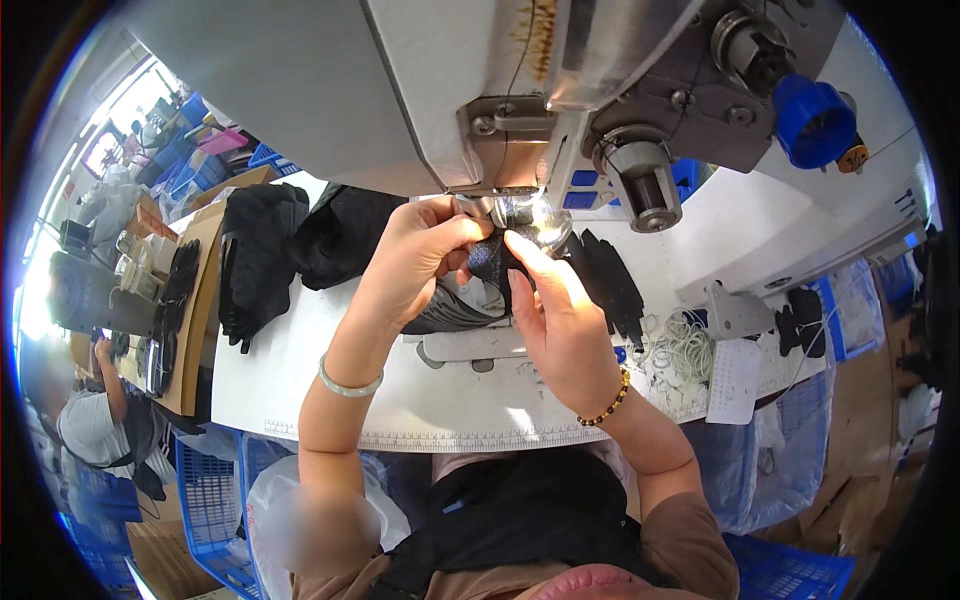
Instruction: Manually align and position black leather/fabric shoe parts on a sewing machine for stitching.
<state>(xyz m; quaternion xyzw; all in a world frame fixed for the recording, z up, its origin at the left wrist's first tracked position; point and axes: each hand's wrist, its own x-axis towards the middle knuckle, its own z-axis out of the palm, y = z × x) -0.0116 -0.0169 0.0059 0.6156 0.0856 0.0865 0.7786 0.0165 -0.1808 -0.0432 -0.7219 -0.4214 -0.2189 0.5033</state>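
Under the head of a large grey sewing machine, both my hands work on a piece of dark fabric. My left hand pinches its left edge close to the needle area, thumb and fingers pressed together. My right hand grips it from the right, the index finger pointing up along the cloth and the other fingers curled. The needle and presser foot are mostly hidden behind my fingertips. Below the fabric, a grey striped dark piece lies on the machine bed.
Black fabric pieces lie to the left, and a stack of black strips lies right. A pale cord tangle and a paper slip sit on the white table. Blue crates stand below. A co-worker is at far left.
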